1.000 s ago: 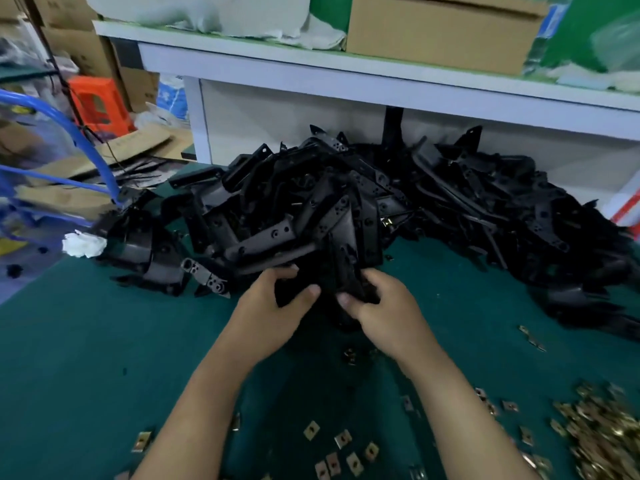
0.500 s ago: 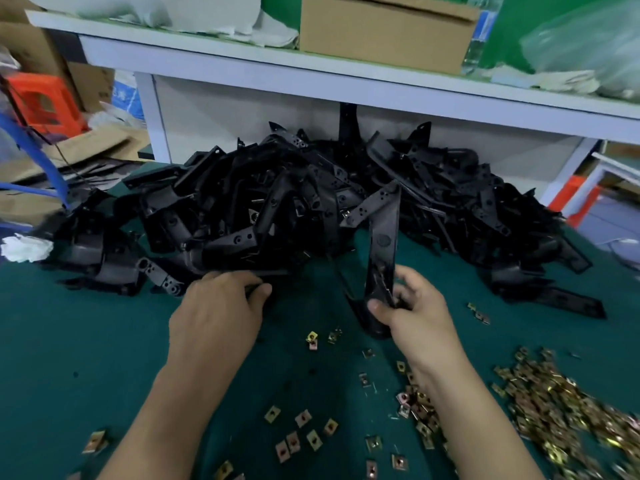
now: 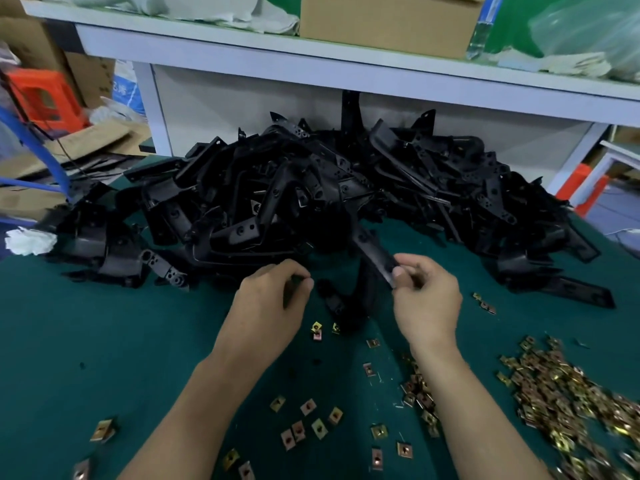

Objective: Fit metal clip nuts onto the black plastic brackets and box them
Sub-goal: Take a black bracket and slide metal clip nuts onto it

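Looking forward and down from head height, close above the green tabletop (image 3: 104,341). Facing the heap of black brackets (image 3: 294,188) and the white shelf (image 3: 381,77) behind it.

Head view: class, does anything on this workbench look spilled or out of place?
Clip nuts lie scattered loose across the green mat, away from their heap at the right. A crumpled white wad sits at the left edge beside the black brackets, unlike anything else there.

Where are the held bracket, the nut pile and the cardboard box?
Held bracket (image 3: 375,255): head view, its flat arm.
Nut pile (image 3: 561,393): head view, the heap's middle.
Cardboard box (image 3: 388,24): head view, its front.
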Demonstrator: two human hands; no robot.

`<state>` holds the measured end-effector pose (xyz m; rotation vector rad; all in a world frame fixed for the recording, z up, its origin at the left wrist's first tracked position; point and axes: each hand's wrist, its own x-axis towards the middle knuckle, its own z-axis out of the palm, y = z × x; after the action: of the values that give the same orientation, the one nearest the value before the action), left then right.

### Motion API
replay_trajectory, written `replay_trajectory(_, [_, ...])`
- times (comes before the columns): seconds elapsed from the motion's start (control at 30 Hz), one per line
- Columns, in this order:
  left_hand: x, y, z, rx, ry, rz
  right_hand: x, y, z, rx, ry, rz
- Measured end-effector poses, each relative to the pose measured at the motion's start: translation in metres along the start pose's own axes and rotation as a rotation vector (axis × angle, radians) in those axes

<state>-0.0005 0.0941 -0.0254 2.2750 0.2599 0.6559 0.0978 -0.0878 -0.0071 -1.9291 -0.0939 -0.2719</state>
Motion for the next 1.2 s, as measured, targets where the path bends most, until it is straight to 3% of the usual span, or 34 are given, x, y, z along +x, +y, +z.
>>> replay_trajectory(0.13, [0.0,0.013,0.001,-0.425,-0.107,-0.227,-0.015,-0.014,-0.015,0.025,0.151,-0.166])
replay_trajectory(0.23, [0.0,0.026,-0.001,-1.056,-0.208,-0.378,-0.052,-0.022,-0.023,-0.064,0.019,-0.435])
replay_trajectory(0.37, [0.001,0.036,-0.001,-1.424,-0.088,-0.451,-0.103,-0.017,-0.026,-0.202,-0.244,-0.544])
replay_trajectory(0.43, [0.0,0.037,0.0,-1.471,-0.014,-0.506,-0.115,-0.016,-0.032,-0.202,-0.388,-0.503])
replay_trajectory(0.5, [-0.002,0.036,-0.002,-1.473,-0.044,-0.522,-0.116,-0.014,-0.049,-0.11,-0.46,-0.391])
replay_trajectory(0.57, [-0.005,0.034,-0.005,-1.494,-0.178,-0.509,-0.108,-0.006,-0.081,-0.069,-0.319,-0.264])
replay_trajectory(0.6, [-0.006,0.034,-0.007,-1.526,-0.251,-0.506,-0.1,0.002,-0.1,-0.15,-0.2,-0.204])
replay_trajectory(0.67, [-0.006,0.037,-0.007,-1.56,-0.342,-0.514,-0.078,0.02,-0.138,-0.531,-0.073,-0.008])
replay_trajectory(0.77, [-0.006,0.037,0.0,-1.462,-0.42,-0.414,-0.055,0.037,-0.165,-0.956,-0.216,0.368])
replay_trajectory(0.97, [-0.007,0.031,0.002,-1.433,-0.529,-0.356,-0.047,0.04,-0.167,-0.818,-0.179,0.247])
replay_trajectory(1.2, [-0.012,0.037,0.001,-1.332,-0.525,-0.328,-0.039,0.042,-0.166,-0.672,-0.161,0.22])
